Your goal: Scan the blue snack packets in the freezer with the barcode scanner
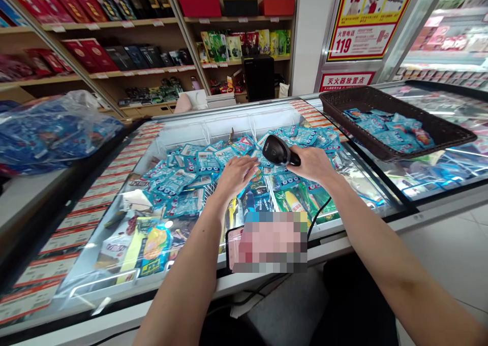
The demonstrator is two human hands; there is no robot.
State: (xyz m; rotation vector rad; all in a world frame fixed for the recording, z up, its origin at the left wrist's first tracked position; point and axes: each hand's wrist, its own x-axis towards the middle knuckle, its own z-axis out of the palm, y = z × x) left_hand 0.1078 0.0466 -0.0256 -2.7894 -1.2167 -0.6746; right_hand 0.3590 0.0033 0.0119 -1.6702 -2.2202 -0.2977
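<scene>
My right hand (313, 164) is closed round the handle of a black barcode scanner (276, 150), its head pointing left over a heap of blue packets (208, 159). From below that hand a thin black cable (318, 215) runs down toward the freezer's front edge. Fingers stretched forward, my left hand (238, 176) lies on the packets just left of the scanner; what is under its palm is hidden. The packets are spread across the glass top of a chest freezer (95, 285). Through the glass, bagged frozen goods (154, 247) show beneath them.
A dark brown basket (396, 98) holding more blue packets stands at the right. At the left sits a clear plastic bag (57, 127) full of blue packages. A phone (231, 249), partly blurred out, rests at the front edge. Stocked shelves (152, 23) line the back.
</scene>
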